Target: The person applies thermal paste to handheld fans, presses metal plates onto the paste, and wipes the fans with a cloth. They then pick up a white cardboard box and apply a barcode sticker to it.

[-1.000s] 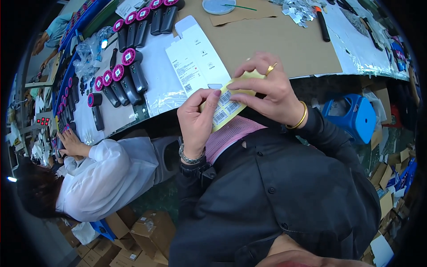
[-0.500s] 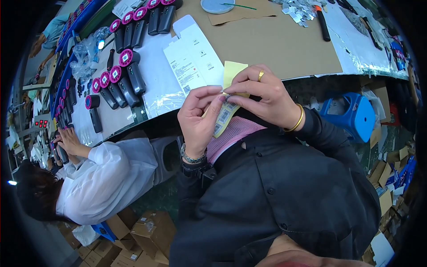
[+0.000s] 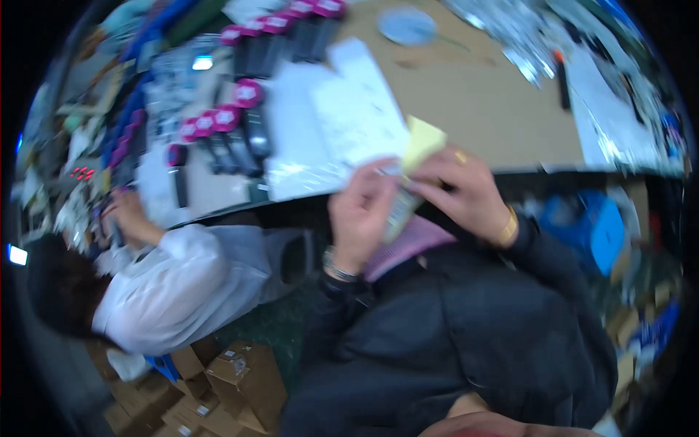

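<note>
Between my two hands, at the table's front edge, is a yellow label sheet (image 3: 423, 143) with barcode stickers on its lower strip. My left hand (image 3: 360, 215) is closed, pinching the strip from the left. From the other side my right hand (image 3: 466, 191) closes thumb and fingers on the sheet's middle. Blur hides the exact spot where the fingertips meet. Just beyond my left hand lies a flat white printed carton (image 3: 357, 109). Farther left, several dark handheld devices (image 3: 255, 131) with round magenta ends rest in rows.
Brown cardboard (image 3: 488, 102) covers the table's middle, with a round dish (image 3: 406, 26), silvery pieces (image 3: 528, 62) and an orange-tipped tool (image 3: 563, 81) around it. A co-worker in white (image 3: 193, 280) sits at left. A blue stool (image 3: 606, 231) stands right; cardboard boxes (image 3: 247, 386) lie below.
The whole view has shifted, so the table and hands appear farther right and lower, and blurred. The yellow sheet's upper part looks more folded. Both hands still hold it.
</note>
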Demonstrator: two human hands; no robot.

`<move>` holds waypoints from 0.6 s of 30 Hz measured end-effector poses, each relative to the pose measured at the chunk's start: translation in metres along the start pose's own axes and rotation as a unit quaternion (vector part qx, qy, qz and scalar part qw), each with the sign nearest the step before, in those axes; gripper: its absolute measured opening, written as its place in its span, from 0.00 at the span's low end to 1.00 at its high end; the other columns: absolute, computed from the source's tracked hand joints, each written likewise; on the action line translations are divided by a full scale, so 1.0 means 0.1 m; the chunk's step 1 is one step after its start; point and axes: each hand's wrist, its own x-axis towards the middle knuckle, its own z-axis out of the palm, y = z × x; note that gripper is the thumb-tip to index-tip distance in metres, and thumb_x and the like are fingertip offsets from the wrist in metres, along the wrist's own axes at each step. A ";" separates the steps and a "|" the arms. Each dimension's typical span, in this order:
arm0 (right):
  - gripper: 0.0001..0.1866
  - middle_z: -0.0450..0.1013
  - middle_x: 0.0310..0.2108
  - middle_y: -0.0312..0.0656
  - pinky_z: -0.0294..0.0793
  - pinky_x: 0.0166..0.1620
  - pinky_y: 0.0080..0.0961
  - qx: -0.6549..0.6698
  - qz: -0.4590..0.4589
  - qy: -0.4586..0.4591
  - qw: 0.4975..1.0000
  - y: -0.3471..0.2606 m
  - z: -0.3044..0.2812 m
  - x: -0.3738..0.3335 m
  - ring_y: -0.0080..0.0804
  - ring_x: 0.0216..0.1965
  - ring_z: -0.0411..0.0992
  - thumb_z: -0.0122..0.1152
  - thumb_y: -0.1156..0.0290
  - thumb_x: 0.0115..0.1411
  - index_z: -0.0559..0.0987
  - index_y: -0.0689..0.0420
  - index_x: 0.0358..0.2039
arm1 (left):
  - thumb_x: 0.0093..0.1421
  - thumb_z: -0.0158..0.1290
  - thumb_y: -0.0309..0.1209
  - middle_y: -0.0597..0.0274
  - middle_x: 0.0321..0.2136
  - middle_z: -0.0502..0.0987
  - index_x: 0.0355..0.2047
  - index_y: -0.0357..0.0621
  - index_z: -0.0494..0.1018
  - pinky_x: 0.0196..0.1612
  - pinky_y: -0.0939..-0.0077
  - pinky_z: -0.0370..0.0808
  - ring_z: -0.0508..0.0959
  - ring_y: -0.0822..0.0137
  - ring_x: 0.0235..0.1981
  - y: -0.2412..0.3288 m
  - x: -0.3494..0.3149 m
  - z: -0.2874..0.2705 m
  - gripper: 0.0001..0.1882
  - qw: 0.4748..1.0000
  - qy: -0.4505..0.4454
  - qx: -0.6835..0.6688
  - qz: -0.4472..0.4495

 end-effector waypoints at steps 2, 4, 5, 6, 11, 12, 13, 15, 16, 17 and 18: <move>0.11 0.79 0.35 0.43 0.77 0.39 0.30 -0.014 0.014 0.007 1.000 -0.03 -0.01 0.02 0.36 0.35 0.78 0.76 0.81 0.52 0.86 0.60 0.37 | 0.70 0.56 0.21 0.66 0.34 0.85 0.57 0.36 0.77 0.42 0.83 0.75 0.78 0.82 0.37 -0.07 0.02 0.04 0.16 0.996 0.007 -0.081 -0.030; 0.10 0.78 0.33 0.44 0.78 0.40 0.35 -0.011 0.041 0.016 0.999 -0.06 0.00 0.00 0.43 0.35 0.78 0.75 0.80 0.53 0.85 0.60 0.37 | 0.70 0.55 0.22 0.64 0.34 0.85 0.58 0.36 0.75 0.43 0.83 0.75 0.79 0.82 0.38 -0.16 0.04 0.11 0.16 0.997 0.010 -0.080 -0.005; 0.10 0.78 0.33 0.44 0.78 0.40 0.35 0.000 0.015 0.015 1.000 -0.07 0.05 0.02 0.43 0.35 0.78 0.75 0.80 0.53 0.85 0.60 0.37 | 0.70 0.55 0.22 0.64 0.34 0.85 0.58 0.36 0.75 0.43 0.83 0.75 0.79 0.82 0.38 -0.17 0.05 0.08 0.16 0.997 0.030 -0.066 0.010; 0.10 0.78 0.33 0.44 0.77 0.39 0.35 0.010 0.035 0.022 0.999 -0.10 0.08 0.01 0.44 0.35 0.78 0.75 0.80 0.53 0.85 0.61 0.37 | 0.71 0.55 0.22 0.64 0.35 0.85 0.58 0.37 0.75 0.44 0.84 0.76 0.79 0.82 0.39 -0.18 0.02 0.07 0.17 0.996 0.008 -0.093 0.002; 0.11 0.77 0.33 0.44 0.76 0.38 0.35 -0.019 -0.003 0.002 1.000 -0.11 0.07 0.11 0.43 0.34 0.77 0.75 0.80 0.52 0.84 0.61 0.37 | 0.71 0.54 0.21 0.64 0.36 0.86 0.60 0.37 0.73 0.45 0.84 0.76 0.80 0.82 0.41 -0.11 0.03 0.03 0.18 0.994 -0.017 -0.106 0.015; 0.11 0.77 0.33 0.44 0.76 0.38 0.35 -0.018 -0.009 0.001 1.000 -0.11 0.06 0.10 0.43 0.34 0.77 0.75 0.80 0.52 0.84 0.61 0.37 | 0.71 0.54 0.21 0.64 0.36 0.86 0.60 0.37 0.73 0.45 0.84 0.76 0.80 0.82 0.41 -0.11 0.01 0.04 0.18 0.994 -0.013 -0.105 0.018; 0.11 0.77 0.33 0.44 0.76 0.38 0.35 -0.033 -0.028 -0.004 0.999 -0.11 0.06 0.09 0.43 0.34 0.76 0.74 0.81 0.51 0.84 0.61 0.37 | 0.71 0.54 0.21 0.64 0.36 0.86 0.60 0.37 0.73 0.45 0.84 0.76 0.80 0.82 0.41 -0.13 -0.02 0.05 0.18 0.994 -0.008 -0.104 0.019; 0.11 0.76 0.33 0.43 0.75 0.38 0.36 -0.067 -0.058 -0.009 0.996 -0.08 0.05 0.11 0.42 0.34 0.76 0.74 0.81 0.50 0.84 0.60 0.36 | 0.72 0.54 0.21 0.63 0.36 0.86 0.61 0.37 0.72 0.45 0.84 0.76 0.80 0.82 0.41 -0.16 0.01 0.04 0.18 0.994 -0.010 -0.105 0.018; 0.11 0.76 0.33 0.43 0.75 0.38 0.36 -0.069 -0.058 -0.009 0.996 -0.09 0.05 0.13 0.42 0.34 0.76 0.74 0.81 0.50 0.84 0.60 0.36 | 0.72 0.54 0.21 0.63 0.36 0.86 0.61 0.37 0.72 0.45 0.84 0.76 0.80 0.82 0.41 -0.17 0.03 0.04 0.18 0.994 -0.010 -0.106 0.018; 0.12 0.76 0.33 0.43 0.74 0.37 0.36 -0.085 -0.079 -0.008 0.993 -0.10 0.05 0.16 0.42 0.34 0.75 0.74 0.81 0.50 0.84 0.60 0.36 | 0.71 0.54 0.21 0.64 0.35 0.85 0.60 0.38 0.73 0.43 0.84 0.75 0.79 0.82 0.39 -0.18 0.04 0.04 0.18 0.993 -0.002 -0.116 0.016; 0.12 0.76 0.33 0.43 0.74 0.37 0.36 -0.101 -0.099 -0.007 0.990 -0.12 0.05 0.19 0.42 0.34 0.75 0.75 0.82 0.49 0.83 0.61 0.35 | 0.71 0.53 0.21 0.64 0.34 0.85 0.60 0.38 0.73 0.42 0.84 0.75 0.78 0.82 0.37 -0.19 0.06 0.04 0.17 0.992 0.005 -0.127 0.013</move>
